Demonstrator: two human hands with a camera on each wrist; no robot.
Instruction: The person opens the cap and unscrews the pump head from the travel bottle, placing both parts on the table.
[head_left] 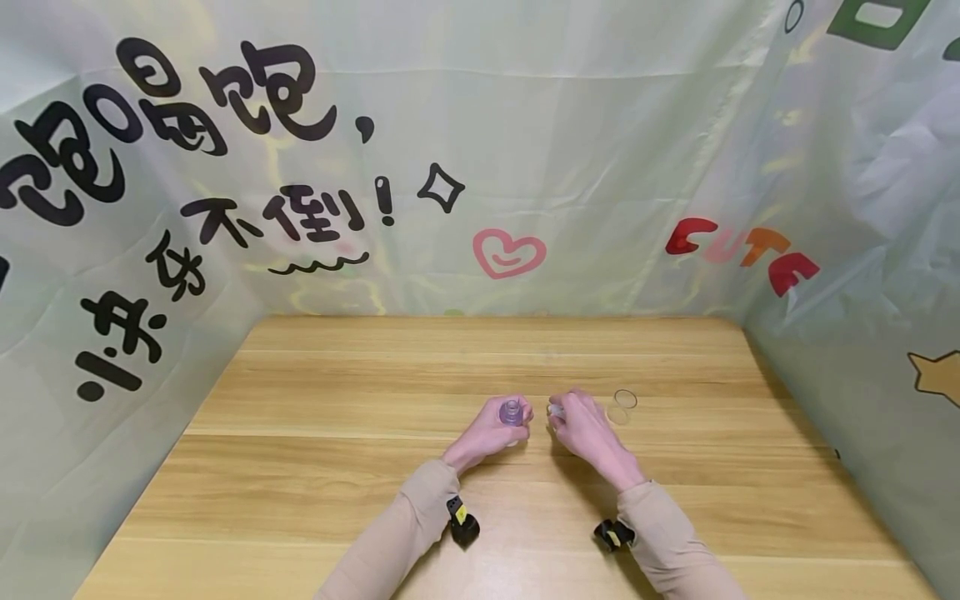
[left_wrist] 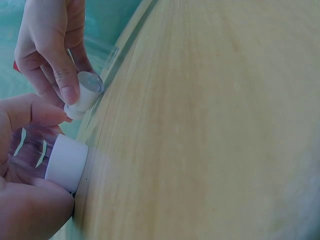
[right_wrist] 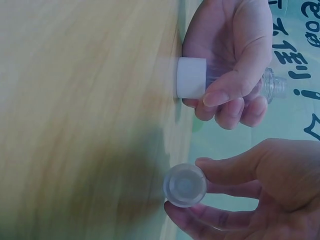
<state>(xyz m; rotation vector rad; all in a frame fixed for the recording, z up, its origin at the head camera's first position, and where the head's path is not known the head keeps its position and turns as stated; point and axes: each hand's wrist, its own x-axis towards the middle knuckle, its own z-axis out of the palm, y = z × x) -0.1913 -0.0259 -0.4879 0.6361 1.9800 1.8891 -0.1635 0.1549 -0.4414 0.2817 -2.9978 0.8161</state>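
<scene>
My left hand (head_left: 489,433) grips a small clear bottle (head_left: 512,412), its fingers wrapped round the body. In the right wrist view the bottle's bare neck (right_wrist: 274,86) sticks out beyond the fingers, while its white base (right_wrist: 191,78) is down near the table. My right hand (head_left: 588,429) is a short way to the right and pinches a small white cap (right_wrist: 185,185) between thumb and fingers. Seen from the right wrist, the cap's round hollow face points to the camera. A gap separates cap and bottle. The left wrist view shows the cap (left_wrist: 87,93) tilted, with a translucent end.
Two thin rings lie on the wooden table (head_left: 337,483) just right of my right hand: a dark ring (head_left: 626,392) and a paler ring (head_left: 617,414). A printed cloth (head_left: 600,150) hangs behind the table and along its sides.
</scene>
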